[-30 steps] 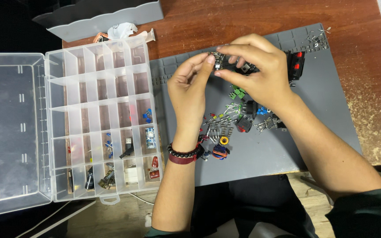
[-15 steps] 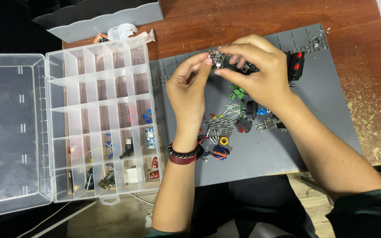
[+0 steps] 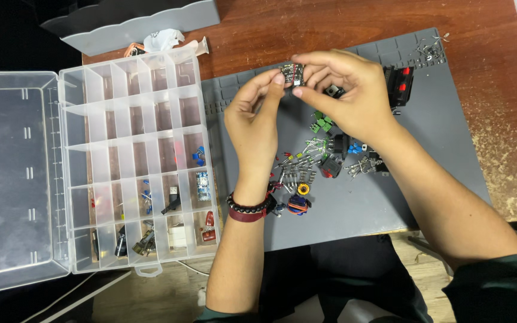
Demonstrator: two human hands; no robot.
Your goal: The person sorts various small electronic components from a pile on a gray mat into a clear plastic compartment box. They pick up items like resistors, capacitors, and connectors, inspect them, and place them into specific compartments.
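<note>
Both hands are raised over the grey work mat [image 3: 426, 149] and pinch one small dark circuit board [image 3: 291, 73] between their fingertips. My left hand [image 3: 255, 122], with dark bead bracelets at the wrist, holds the board's left side. My right hand [image 3: 345, 96] grips it from the right and above. Under the hands lies a scatter of small electronic parts [image 3: 318, 158]: green terminal blocks, blue pieces, resistors, a small coil.
A clear plastic compartment organiser [image 3: 133, 155] stands open at the left with a few parts in its lower cells; its lid [image 3: 13, 179] lies flat further left. A black and red switch block [image 3: 399, 84] sits on the mat. A grey tray [image 3: 127, 21] rests at the back.
Both hands have stayed over the mat with the small board between them; the fingers have shifted slightly on it.
</note>
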